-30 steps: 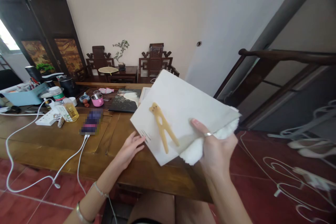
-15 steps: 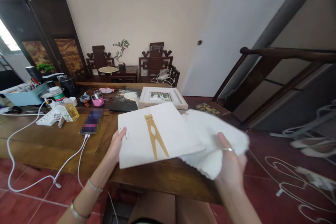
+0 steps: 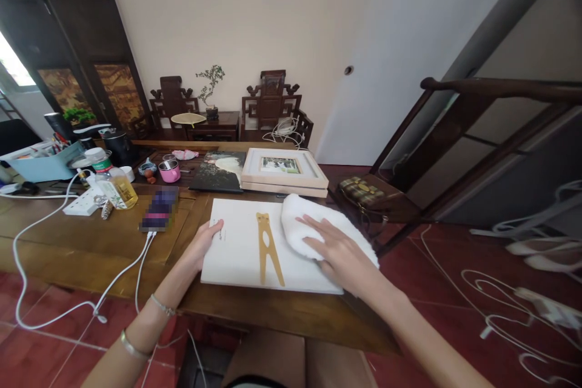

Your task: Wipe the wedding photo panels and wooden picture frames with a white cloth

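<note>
A white picture panel (image 3: 239,257) with a tan, long-legged cat figure lies at the table's front edge. My left hand (image 3: 205,244) grips the panel's left edge, its thumb on top and the other fingers hidden beneath. Over the panel's right part lies a fluffy white cloth (image 3: 295,227), which also covers the panel's right corner. My right hand (image 3: 339,251) rests on the cloth with its visible fingers stretched out and spread, pressing it against the panel. The thumb of that hand is mostly hidden.
Behind the panel are stacked light-wood frames (image 3: 284,179) and a dark picture (image 3: 216,173). To the left stand a pink cup (image 3: 170,173), a phone (image 3: 159,209) on white cables, a bottle (image 3: 111,185) and a blue basket (image 3: 48,160). A wooden chair (image 3: 495,90) stands right.
The panel has come down from a tilted position onto the table. My right hand has moved left with the cloth, laid it over the panel and flattened its fingers on it.
</note>
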The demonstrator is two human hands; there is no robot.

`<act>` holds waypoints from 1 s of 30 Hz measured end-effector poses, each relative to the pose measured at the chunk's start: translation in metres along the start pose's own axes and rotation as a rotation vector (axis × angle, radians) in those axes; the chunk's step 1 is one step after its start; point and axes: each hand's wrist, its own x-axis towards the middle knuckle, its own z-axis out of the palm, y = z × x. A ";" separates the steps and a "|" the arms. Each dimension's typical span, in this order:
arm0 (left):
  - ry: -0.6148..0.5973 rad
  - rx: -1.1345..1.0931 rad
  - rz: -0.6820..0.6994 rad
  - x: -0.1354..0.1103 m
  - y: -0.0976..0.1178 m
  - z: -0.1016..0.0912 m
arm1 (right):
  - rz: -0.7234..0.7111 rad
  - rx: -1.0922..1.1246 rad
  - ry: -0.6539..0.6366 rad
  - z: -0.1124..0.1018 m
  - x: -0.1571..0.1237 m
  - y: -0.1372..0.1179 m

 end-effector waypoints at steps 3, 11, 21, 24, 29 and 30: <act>0.013 0.035 -0.022 0.008 0.003 -0.003 | -0.022 0.008 -0.064 0.013 0.005 -0.006; 0.014 0.138 -0.007 0.023 0.002 -0.012 | -0.054 0.137 -0.103 0.017 0.006 -0.022; 0.173 1.060 0.366 0.016 0.017 -0.014 | -0.116 0.223 -0.126 0.004 -0.016 -0.030; 0.321 1.336 0.443 0.016 0.015 -0.011 | -0.112 0.256 -0.112 0.007 -0.014 -0.024; 0.413 1.565 0.508 0.018 0.005 -0.006 | -0.122 0.253 -0.102 0.012 -0.009 -0.016; 0.428 1.592 0.517 0.017 0.004 -0.005 | -0.130 0.248 -0.099 0.013 -0.009 -0.015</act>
